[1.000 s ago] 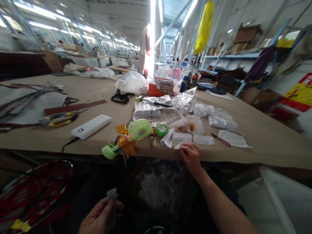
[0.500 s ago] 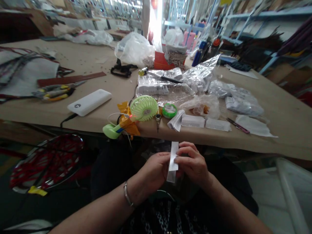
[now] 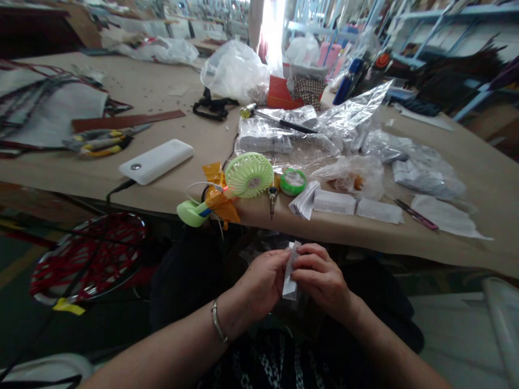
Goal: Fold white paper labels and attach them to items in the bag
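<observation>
Between my two hands, over my lap in front of the table edge, is a narrow white paper label strip, held almost upright. My left hand is closed on its left side, thumb near the top. From the other side my right hand pinches the strip with bent fingers. Faint print seems to show on it. On the table edge just beyond lie a fanned stack of white slips and two flat bundles of printed labels, a nearer one and one to its right.
A green fan with orange tape stands at the edge beside a small screwdriver-like tool and a green round tub. Left are a white power bank and pliers. Plastic bags, a hammer and pink-handled tweezers lie right.
The strip has turned in my fingers and now looks narrower, folded or stacked along its length. Both hands stay close together. The view has shifted slightly, moving the table items.
</observation>
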